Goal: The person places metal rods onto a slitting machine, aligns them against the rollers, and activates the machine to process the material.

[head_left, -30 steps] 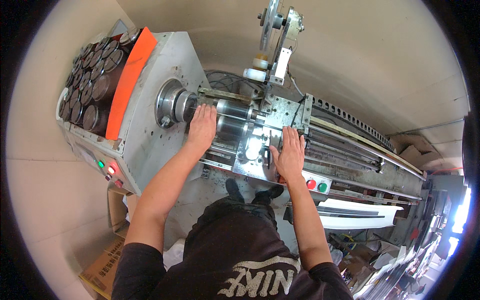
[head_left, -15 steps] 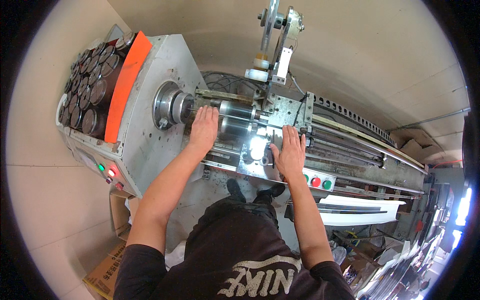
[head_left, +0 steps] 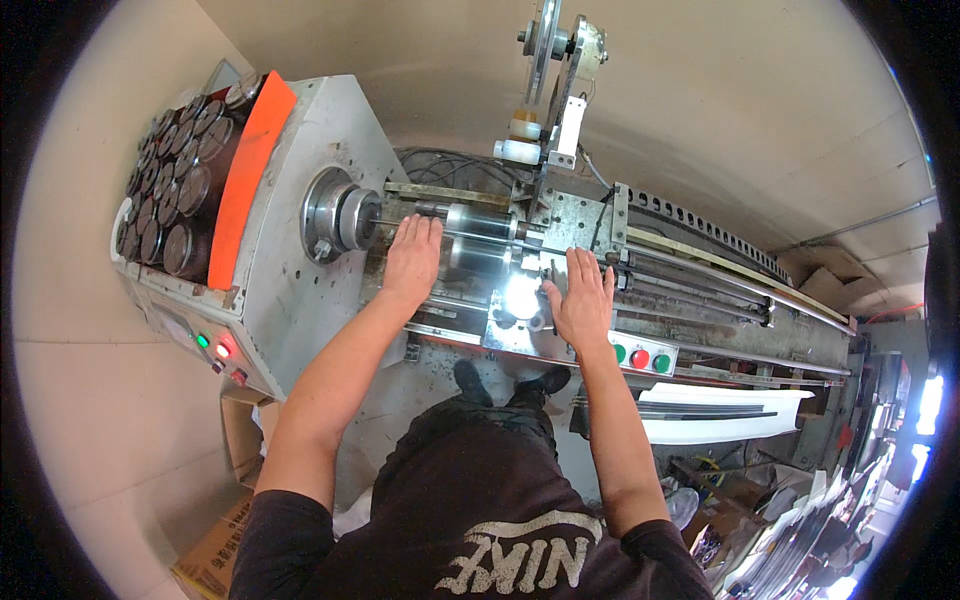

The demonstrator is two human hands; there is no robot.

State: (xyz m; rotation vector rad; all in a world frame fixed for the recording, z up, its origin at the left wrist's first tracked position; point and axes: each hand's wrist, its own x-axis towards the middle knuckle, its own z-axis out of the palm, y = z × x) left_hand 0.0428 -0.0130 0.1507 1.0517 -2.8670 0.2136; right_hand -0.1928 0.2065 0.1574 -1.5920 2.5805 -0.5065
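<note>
A thin metal rod [head_left: 470,236] runs from the round chuck [head_left: 358,218] of a lathe-like machine along the bed to the right. My left hand [head_left: 412,262] lies over the rod just right of the chuck, fingers straight and side by side. Farther right, my right hand [head_left: 580,305] rests with stretched fingers on or just above the same line, thumb apart. Neither hand is wrapped around anything; the palms are hidden. Between them stand a shiny metal drum [head_left: 478,255] and a brightly lit carriage plate [head_left: 500,335].
A grey headstock [head_left: 300,150] carries an orange sheet [head_left: 250,175] and several dark round-capped cylinders [head_left: 185,245]. Above the carriage rises a wheeled arm [head_left: 565,110]. A button box [head_left: 643,355] sits right of my wrist. White sheeting [head_left: 720,425] with dark strips lies below the bed.
The drum and the carriage with its button box sit slightly farther right from the chuck. My hands keep nearly the same pose. The view has turned a little.
</note>
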